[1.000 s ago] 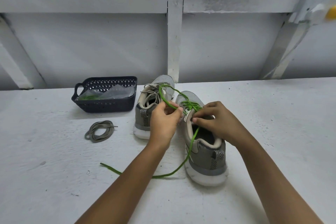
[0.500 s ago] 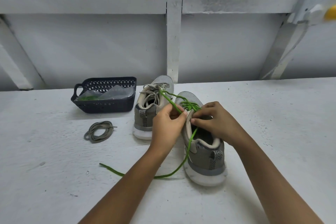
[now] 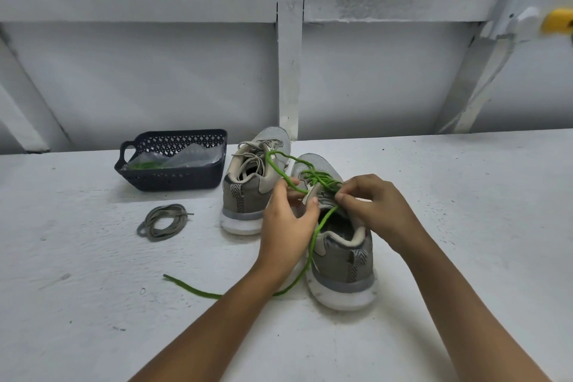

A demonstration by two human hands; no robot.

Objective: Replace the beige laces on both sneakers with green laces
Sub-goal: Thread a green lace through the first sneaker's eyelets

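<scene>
Two grey sneakers stand side by side, heels toward me. The left sneaker [image 3: 248,195] still carries beige laces. The right sneaker [image 3: 341,263] is partly threaded with a green lace [image 3: 313,242]. My left hand [image 3: 288,226] pinches a loop of that green lace that arcs over the left sneaker. My right hand [image 3: 372,211] pinches the lace at the right sneaker's upper eyelets. One long green end trails down past the heel and left across the table. A removed beige lace [image 3: 162,222] lies coiled to the left.
A dark plastic basket [image 3: 173,161] at the back left holds a clear bag with green lace inside. The white table [image 3: 465,226] ends at a white framed wall behind the shoes. A yellow object [image 3: 558,20] sits high on the right.
The green loop over the left sneaker has grown wider again after tightening. My left hand shifted slightly with the lace; my right hand stays at the eyelets.
</scene>
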